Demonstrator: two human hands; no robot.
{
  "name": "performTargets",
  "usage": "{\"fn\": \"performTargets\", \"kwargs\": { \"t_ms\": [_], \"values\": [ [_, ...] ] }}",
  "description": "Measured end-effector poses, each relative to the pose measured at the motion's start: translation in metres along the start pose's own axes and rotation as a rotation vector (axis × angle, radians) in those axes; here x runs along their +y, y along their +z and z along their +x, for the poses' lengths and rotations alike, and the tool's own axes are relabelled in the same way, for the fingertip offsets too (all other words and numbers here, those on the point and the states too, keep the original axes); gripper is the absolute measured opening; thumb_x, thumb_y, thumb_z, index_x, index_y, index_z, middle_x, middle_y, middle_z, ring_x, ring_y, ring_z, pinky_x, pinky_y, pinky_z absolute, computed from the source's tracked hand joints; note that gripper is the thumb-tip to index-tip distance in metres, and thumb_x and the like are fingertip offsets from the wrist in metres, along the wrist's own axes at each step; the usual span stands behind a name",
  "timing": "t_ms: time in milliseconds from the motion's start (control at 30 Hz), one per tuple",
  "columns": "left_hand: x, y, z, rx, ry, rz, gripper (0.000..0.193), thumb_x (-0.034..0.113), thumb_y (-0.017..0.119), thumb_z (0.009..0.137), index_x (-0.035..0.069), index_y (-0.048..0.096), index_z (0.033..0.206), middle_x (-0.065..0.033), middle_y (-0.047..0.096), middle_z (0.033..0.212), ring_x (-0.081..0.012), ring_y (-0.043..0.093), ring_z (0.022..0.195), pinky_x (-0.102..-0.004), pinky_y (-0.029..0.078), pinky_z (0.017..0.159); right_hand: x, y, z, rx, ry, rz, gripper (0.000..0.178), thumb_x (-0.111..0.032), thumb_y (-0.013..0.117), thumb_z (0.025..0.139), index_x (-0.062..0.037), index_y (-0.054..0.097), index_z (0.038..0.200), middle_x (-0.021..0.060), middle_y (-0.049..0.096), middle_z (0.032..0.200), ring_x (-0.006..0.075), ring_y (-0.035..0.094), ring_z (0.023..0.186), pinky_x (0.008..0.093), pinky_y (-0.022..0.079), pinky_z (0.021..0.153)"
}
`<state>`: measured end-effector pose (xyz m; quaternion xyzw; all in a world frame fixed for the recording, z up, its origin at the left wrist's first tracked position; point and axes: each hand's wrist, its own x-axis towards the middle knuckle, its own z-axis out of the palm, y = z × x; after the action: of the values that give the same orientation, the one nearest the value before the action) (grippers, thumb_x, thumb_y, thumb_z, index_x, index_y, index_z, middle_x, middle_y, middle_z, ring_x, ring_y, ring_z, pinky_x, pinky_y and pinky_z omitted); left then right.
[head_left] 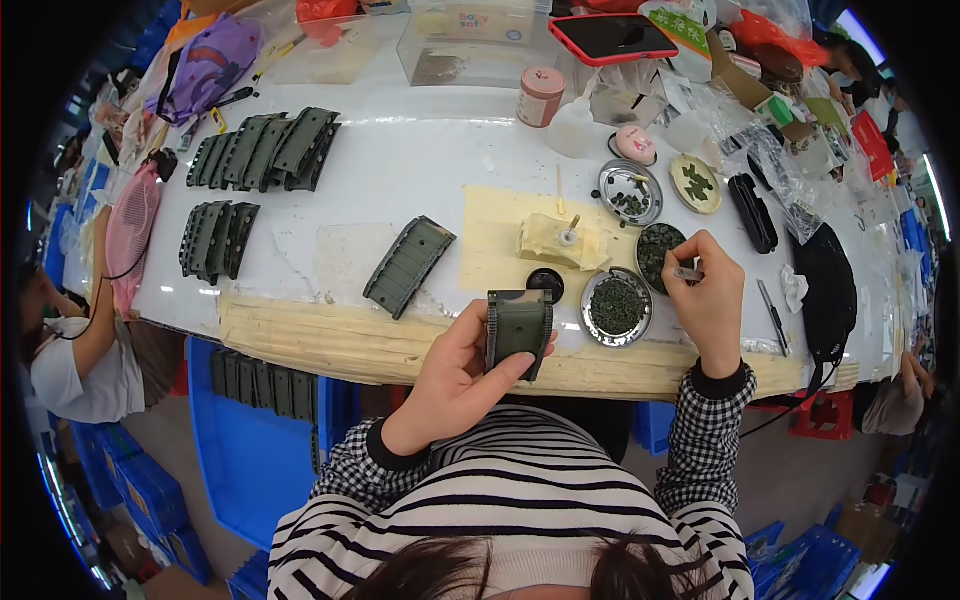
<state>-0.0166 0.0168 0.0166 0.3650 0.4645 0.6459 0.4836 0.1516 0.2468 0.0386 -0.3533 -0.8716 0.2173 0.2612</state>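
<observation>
My left hand [455,375] grips a dark green, curved, ribbed plastic-looking part [519,332] near the table's front edge, thumb across its lower face. My right hand [708,300] is pinched on a small silvery tool [688,273], whose kind is mostly hidden by the fingers. It reaches into a round dish [657,245] of small dark green pieces. Just left of that hand, a metal dish [617,308] is full of similar tiny green pieces. A similar green part [409,267] lies alone on the table, left of my left hand.
Rows of green parts [262,150] stand at the back left, with more in a blue bin [250,455] below. A taped block with a peg [563,240] sits mid-table beside a black cap [545,283]. A knife-like tool [773,318] and black mask [825,285] lie right.
</observation>
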Motion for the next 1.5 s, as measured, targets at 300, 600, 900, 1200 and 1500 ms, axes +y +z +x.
{"fn": "performTargets", "kwargs": {
  "t_ms": [300,600,900,1200,1500],
  "values": [
    [0.001,0.0,0.0,-0.014,0.019,-0.003,0.042,-0.005,0.049,0.094,-0.001,0.034,0.134,-0.0216,0.058,0.123,-0.0253,0.059,0.115,-0.0388,0.048,0.099,0.008,0.003,-0.003,0.051,-0.126,-0.011,0.015,0.002,0.064,0.084,0.0003,0.065,0.098,0.0131,0.063,0.08,0.0242,0.061,0.067,0.0318,0.047,0.061],
    [-0.001,0.0,-0.002,-0.028,0.043,-0.01,0.043,-0.006,0.049,0.094,0.0,0.034,0.134,-0.0215,0.058,0.123,-0.0254,0.059,0.115,-0.0386,0.048,0.1,0.004,0.0,-0.006,0.08,-0.05,0.041,0.014,0.001,0.066,0.083,-0.0002,0.066,0.097,0.0113,0.065,0.076,0.0171,0.055,0.058,0.0277,0.043,0.054],
    [-0.002,0.0,-0.003,-0.038,0.039,-0.01,0.044,-0.006,0.048,0.094,0.001,0.034,0.135,-0.0215,0.059,0.123,-0.025,0.059,0.116,-0.0376,0.048,0.099,-0.004,-0.003,-0.009,0.097,0.041,0.034,0.017,0.004,0.067,0.08,0.0001,0.068,0.096,0.0091,0.067,0.075,0.0093,0.052,0.056,0.0238,0.042,0.052],
    [-0.002,-0.001,-0.005,-0.039,0.035,-0.011,0.046,-0.006,0.047,0.094,0.001,0.033,0.137,-0.0213,0.059,0.123,-0.0255,0.059,0.116,-0.0388,0.048,0.1,0.006,0.0,-0.011,0.093,-0.048,0.004,0.017,0.003,0.067,0.082,-0.0007,0.069,0.098,0.012,0.068,0.082,0.0183,0.062,0.066,0.028,0.047,0.057],
    [-0.006,0.0,-0.004,-0.036,0.051,-0.037,0.048,-0.008,0.047,0.094,0.001,0.032,0.139,-0.0218,0.058,0.123,-0.026,0.059,0.116,-0.0392,0.048,0.1,0.002,-0.004,-0.012,0.074,-0.065,-0.03,0.018,-0.002,0.061,0.087,-0.0001,0.069,0.104,0.0114,0.059,0.085,0.0208,0.057,0.069,0.0297,0.046,0.063]
  ]
}}
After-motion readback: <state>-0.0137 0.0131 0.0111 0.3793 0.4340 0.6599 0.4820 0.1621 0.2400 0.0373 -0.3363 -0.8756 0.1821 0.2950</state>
